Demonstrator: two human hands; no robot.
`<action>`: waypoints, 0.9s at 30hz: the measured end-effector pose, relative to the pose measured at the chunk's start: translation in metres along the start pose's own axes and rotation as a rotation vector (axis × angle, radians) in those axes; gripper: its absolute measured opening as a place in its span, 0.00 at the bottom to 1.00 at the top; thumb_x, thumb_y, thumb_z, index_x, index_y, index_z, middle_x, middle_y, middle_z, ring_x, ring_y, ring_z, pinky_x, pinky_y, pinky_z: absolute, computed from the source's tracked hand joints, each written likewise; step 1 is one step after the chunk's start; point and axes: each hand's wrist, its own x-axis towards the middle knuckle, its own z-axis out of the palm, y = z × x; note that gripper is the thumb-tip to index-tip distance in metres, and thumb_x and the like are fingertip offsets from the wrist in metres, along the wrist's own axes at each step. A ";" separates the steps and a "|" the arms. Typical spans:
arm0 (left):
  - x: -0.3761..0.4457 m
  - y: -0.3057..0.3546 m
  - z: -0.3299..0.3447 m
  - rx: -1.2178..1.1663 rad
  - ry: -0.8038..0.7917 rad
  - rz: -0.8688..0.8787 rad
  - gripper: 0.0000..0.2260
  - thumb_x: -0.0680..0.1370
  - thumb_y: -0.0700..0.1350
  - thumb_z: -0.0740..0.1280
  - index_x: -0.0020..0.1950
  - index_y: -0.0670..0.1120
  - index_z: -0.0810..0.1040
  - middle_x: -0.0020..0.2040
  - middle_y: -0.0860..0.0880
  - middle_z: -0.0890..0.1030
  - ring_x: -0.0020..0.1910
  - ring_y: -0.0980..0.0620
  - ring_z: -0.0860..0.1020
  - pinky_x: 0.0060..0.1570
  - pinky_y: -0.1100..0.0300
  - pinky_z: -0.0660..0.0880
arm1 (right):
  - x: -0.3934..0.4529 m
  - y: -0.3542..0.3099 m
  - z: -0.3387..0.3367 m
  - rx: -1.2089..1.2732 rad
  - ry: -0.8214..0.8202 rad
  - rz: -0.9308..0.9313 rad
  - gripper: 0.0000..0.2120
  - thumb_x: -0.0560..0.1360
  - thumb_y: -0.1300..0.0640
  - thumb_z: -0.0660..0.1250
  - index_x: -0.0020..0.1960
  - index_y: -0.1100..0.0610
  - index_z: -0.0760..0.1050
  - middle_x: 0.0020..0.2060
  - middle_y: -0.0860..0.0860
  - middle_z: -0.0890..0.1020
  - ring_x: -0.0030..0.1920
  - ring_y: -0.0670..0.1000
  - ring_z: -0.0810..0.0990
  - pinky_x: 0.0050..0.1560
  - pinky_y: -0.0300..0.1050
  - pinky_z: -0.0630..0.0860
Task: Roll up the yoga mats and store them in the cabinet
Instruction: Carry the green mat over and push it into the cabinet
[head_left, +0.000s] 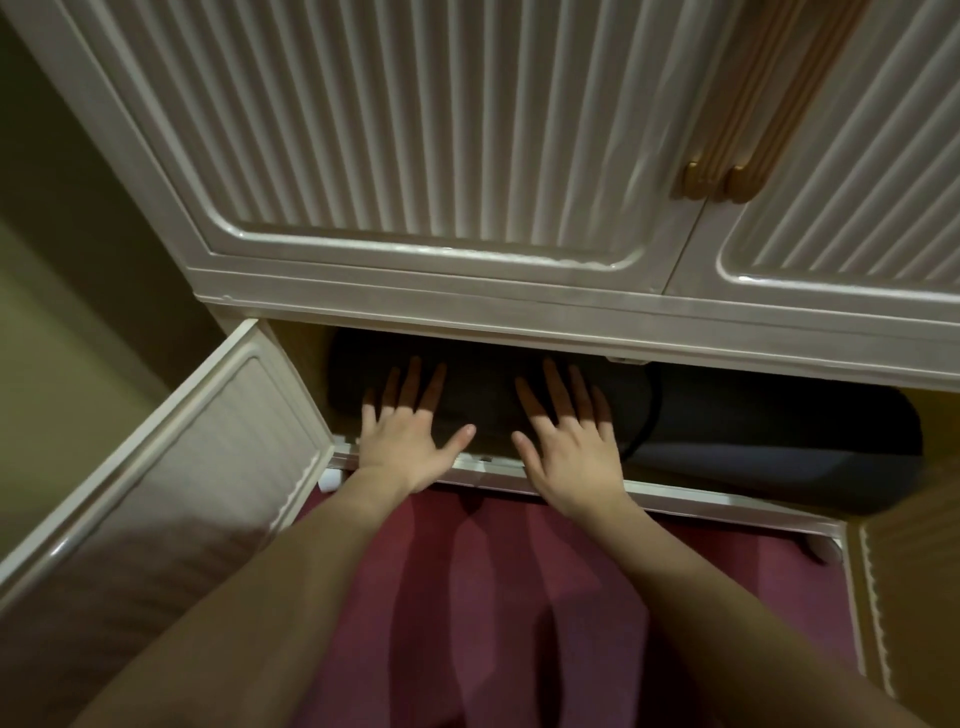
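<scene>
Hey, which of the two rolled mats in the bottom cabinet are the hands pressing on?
The darker rolled mat on the left: left hand and right hand lie flat on it. The greyer mat to its right is untouched.

In the upper half of my view stand two cream ribbed upper doors (415, 130) with golden curved handles (727, 176). A plain olive-beige wall (57, 270) fills the left edge. Dark red carpet floor (498, 597) spreads bottom centre, under dim warm light.
</scene>
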 end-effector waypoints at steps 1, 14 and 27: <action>-0.003 -0.001 0.000 0.000 -0.006 -0.001 0.36 0.75 0.71 0.47 0.77 0.58 0.36 0.78 0.50 0.38 0.77 0.46 0.41 0.74 0.44 0.40 | 0.007 -0.004 0.001 0.011 -0.013 0.014 0.30 0.76 0.40 0.50 0.75 0.50 0.62 0.75 0.57 0.62 0.75 0.60 0.57 0.72 0.52 0.39; -0.020 -0.007 0.007 -0.008 0.080 0.111 0.39 0.69 0.73 0.38 0.76 0.57 0.35 0.79 0.48 0.42 0.77 0.46 0.40 0.74 0.45 0.43 | -0.036 -0.013 0.002 0.065 0.024 -0.044 0.27 0.76 0.42 0.56 0.74 0.49 0.64 0.73 0.52 0.66 0.73 0.55 0.59 0.70 0.54 0.52; -0.006 0.028 0.011 -0.072 0.105 -0.040 0.37 0.75 0.70 0.46 0.78 0.53 0.40 0.79 0.49 0.40 0.77 0.46 0.38 0.72 0.38 0.45 | -0.095 0.090 -0.018 -0.037 0.097 0.419 0.32 0.75 0.39 0.53 0.75 0.54 0.59 0.73 0.57 0.62 0.72 0.63 0.58 0.62 0.76 0.57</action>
